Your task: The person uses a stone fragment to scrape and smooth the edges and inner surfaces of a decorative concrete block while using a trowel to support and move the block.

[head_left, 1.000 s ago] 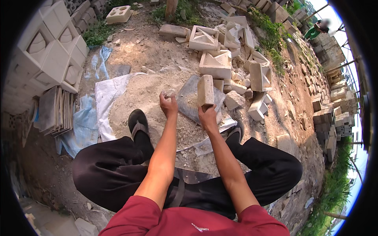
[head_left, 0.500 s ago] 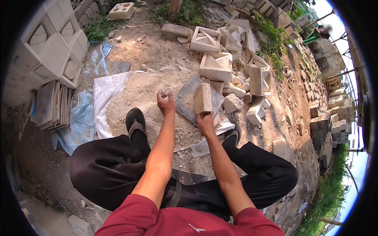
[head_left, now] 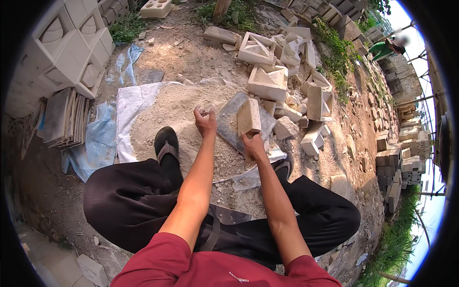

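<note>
My left hand [head_left: 205, 123] is closed around a pale, dusty lump [head_left: 207, 109], its fingers curled about the sides. My right hand [head_left: 253, 143] grips the near end of a tan rectangular block [head_left: 248, 116], whose long side points away from me. This block stands over a dusty grey square slab [head_left: 229, 116]; whether it touches the slab I cannot tell. Under both hands spreads a heap of pale rubble and powder [head_left: 167, 107] on a white sheet [head_left: 128, 107]. Most of the right fingers are hidden beneath the block.
Broken hollow blocks [head_left: 267, 82] lie piled beyond the slab to the right. At left are stacked pale blocks [head_left: 62, 43], leaning thin boards [head_left: 67, 119] and blue plastic sheeting [head_left: 101, 143]. My sandaled foot [head_left: 166, 143] borders the heap. A person [head_left: 387, 48] is far right.
The whole view has shifted slightly. Both hands keep their holds, and the block has moved slightly away from me over the slab.
</note>
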`<state>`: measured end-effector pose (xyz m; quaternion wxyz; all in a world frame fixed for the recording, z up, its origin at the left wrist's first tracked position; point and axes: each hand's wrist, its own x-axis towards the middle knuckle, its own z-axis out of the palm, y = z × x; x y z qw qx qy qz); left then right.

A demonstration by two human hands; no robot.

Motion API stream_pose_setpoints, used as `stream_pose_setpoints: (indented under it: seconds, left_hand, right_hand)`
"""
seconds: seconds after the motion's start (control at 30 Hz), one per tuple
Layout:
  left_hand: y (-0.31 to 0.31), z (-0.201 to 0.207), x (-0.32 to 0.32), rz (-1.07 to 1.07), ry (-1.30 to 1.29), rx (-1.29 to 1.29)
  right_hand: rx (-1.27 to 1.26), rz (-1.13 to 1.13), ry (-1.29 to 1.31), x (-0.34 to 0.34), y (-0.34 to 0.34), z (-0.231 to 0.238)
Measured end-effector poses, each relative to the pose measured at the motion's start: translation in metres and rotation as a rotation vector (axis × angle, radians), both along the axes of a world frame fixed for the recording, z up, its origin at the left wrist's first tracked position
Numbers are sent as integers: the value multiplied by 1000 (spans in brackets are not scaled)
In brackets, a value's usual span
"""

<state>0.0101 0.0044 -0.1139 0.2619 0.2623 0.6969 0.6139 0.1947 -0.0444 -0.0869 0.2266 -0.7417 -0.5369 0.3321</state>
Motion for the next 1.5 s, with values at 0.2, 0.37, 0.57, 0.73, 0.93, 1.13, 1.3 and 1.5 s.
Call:
stream_pose_setpoints:
  seconds: [0.2, 0.37, 0.57, 0.73, 0.93, 1.13, 1.3, 1.5]
  left_hand:
    - [5, 1, -8, 4, 17, 69]
    - [-4, -5, -13, 32, -39, -27]
    - [-6, -17, -18, 53, -39, -18]
    - [-6, -15, -8, 54, -67, -75]
    - [-8, -22, -21, 34, -32, -59]
    - [-7, -6, -7, 45, -93, -122]
    - [-9, -20, -21, 32, -44, -55]
    - [-18, -13, 1, -63, 2, -141]
  right_hand:
    - [247, -93, 70, 0, 7, 6]
    - [-22, 56, -73, -3, -12, 3]
    - [92, -24, -23, -19, -5, 13]
    - [-45, 42, -132, -14, -19, 0]
    - [52, -12, -62, -37, -4, 34]
    - [-25, 34, -119, -13, -14, 1]
    - [-29, 61, -92, -24, 7, 27]
    - [-47, -6, -135, -15, -10, 15]
